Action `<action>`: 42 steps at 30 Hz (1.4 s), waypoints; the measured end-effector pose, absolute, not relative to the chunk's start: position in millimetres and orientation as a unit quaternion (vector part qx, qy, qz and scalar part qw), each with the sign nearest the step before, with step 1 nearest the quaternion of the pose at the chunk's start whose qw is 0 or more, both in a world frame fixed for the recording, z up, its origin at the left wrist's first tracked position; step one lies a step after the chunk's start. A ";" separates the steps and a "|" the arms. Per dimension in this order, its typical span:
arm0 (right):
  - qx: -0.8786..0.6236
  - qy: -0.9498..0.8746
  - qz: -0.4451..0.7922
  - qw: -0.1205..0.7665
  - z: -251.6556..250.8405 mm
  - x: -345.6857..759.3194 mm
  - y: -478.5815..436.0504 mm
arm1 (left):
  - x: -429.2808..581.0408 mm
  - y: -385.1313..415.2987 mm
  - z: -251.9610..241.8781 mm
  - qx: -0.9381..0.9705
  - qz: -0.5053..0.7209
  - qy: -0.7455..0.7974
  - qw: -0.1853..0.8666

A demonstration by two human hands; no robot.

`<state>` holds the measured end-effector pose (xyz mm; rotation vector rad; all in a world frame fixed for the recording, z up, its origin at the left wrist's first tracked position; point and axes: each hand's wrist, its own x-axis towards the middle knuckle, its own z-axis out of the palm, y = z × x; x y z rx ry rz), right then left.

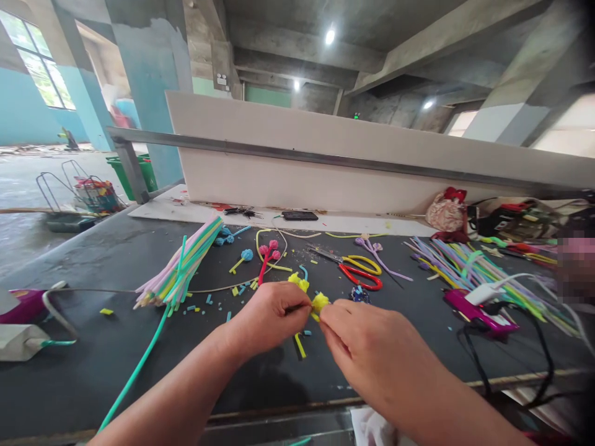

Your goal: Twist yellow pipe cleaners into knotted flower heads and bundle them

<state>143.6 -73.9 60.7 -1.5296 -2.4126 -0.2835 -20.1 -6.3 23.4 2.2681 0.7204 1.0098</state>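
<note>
My left hand (272, 319) and my right hand (367, 347) meet over the black table (106, 353), both pinched on a small yellow pipe-cleaner flower (320, 303). Its yellow stem (300, 345) hangs down between the hands. A second yellow puff (298, 282) shows just behind my left knuckles. Red-handled scissors (357, 275) lie just beyond the hands. Finished pink flowers (269, 251) and blue ones (246, 255) rest further back.
A bundle of pastel pipe cleaners (183, 266) lies at the left, another spread (469, 263) at the right. A magenta tool with a white cable (474, 306) sits right. A phone (300, 215) and a white board (325, 161) stand behind. Cut scraps litter the tabletop.
</note>
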 end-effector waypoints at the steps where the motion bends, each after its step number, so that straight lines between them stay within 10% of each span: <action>1: -0.507 -0.846 -0.121 0.112 69.6 143.3 -74.6 | -20.4 -7.8 24.1 0.850 0.368 0.252 0.279; 6: -0.463 -0.882 -0.045 0.071 112.0 142.7 -56.6 | -25.2 -12.6 29.2 0.873 0.332 0.152 0.322; 10: -0.444 -0.851 0.259 0.105 120.1 149.6 -25.6 | -31.5 -11.8 31.9 0.851 0.322 0.136 0.391; 17: -0.410 -0.600 0.559 0.399 52.3 153.7 -19.7 | -26.5 -9.6 19.2 0.658 0.408 0.191 0.603; 23: -0.486 -0.523 0.340 0.612 13.3 121.4 -57.3 | -15.0 -10.8 17.2 0.595 0.479 0.219 0.607; 34: -0.554 -0.720 -0.082 0.410 10.7 112.7 -72.7 | -15.0 -16.7 16.3 0.788 0.513 0.285 0.186; 42: -0.554 -0.682 0.046 0.475 14.1 121.6 -72.9 | -12.8 -14.8 12.3 0.793 0.543 0.222 0.166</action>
